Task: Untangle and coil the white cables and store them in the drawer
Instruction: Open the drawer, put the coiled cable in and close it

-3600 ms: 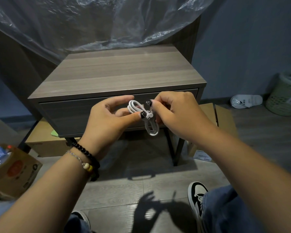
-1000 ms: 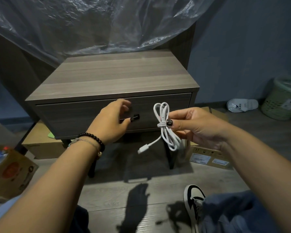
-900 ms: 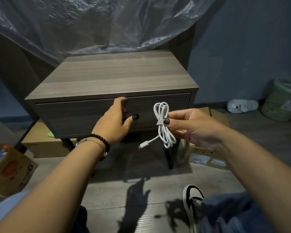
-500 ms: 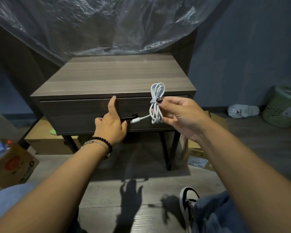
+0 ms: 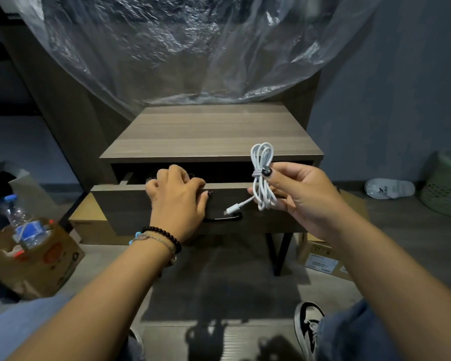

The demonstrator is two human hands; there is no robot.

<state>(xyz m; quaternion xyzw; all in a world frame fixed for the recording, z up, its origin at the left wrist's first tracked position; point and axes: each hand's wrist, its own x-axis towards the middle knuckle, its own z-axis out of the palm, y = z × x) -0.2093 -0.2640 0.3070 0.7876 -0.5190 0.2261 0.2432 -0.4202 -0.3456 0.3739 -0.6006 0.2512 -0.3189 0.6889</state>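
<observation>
Head view — 1 coiled cable point(image 5: 262, 175), 1 drawer point(image 5: 130, 204), 2 hands

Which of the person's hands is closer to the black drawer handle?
Left. The left hand grips the drawer front's top edge, just above the black handle; the right hand holds the coiled cable farther right.

Overall light: you work in a dim room, walls and corners falling to dark grey.
Source: light reaches you from behind and above, judging by the shadows thrown forward.
Shadows: your arms cast dark shapes on the floor point(image 5: 219, 303) below them.
Glare: the plastic sheet point(image 5: 182, 48) catches scattered white glints.
Darkest spot: the open drawer point(image 5: 130, 204) gap reads black.
Distortion: straight lines bow toward the frame edges.
Sharpness: the centre is fairly crisp; your forearms near the lens go soft.
</observation>
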